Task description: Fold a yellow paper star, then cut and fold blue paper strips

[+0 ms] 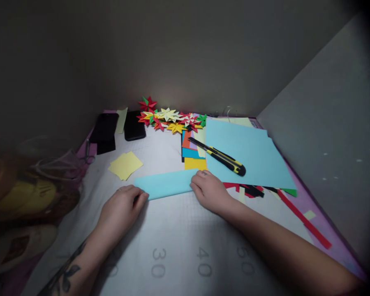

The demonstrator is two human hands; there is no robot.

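Observation:
A folded strip of light blue paper [169, 184] lies crosswise on the white numbered mat [175, 230]. My left hand [123, 205] grips its left end, thumb along the near edge and fingers curled. At the right end, my right hand [208, 190] is closed on the paper, its knuckles up and fingertips partly hidden. Beyond my right hand a black and yellow utility knife [223, 158], blade out, rests on large light blue sheets [249, 152]. Small yellow paper squares [125, 165] lie past my left hand.
Folded paper stars [172, 119] in several colours line the back wall. Two dark phones [135, 126] sit at back left, with scissors [87, 154] nearby. Paper scraps and a red strip [305, 218] lie at right. Bags and containers [27, 193] crowd the left edge.

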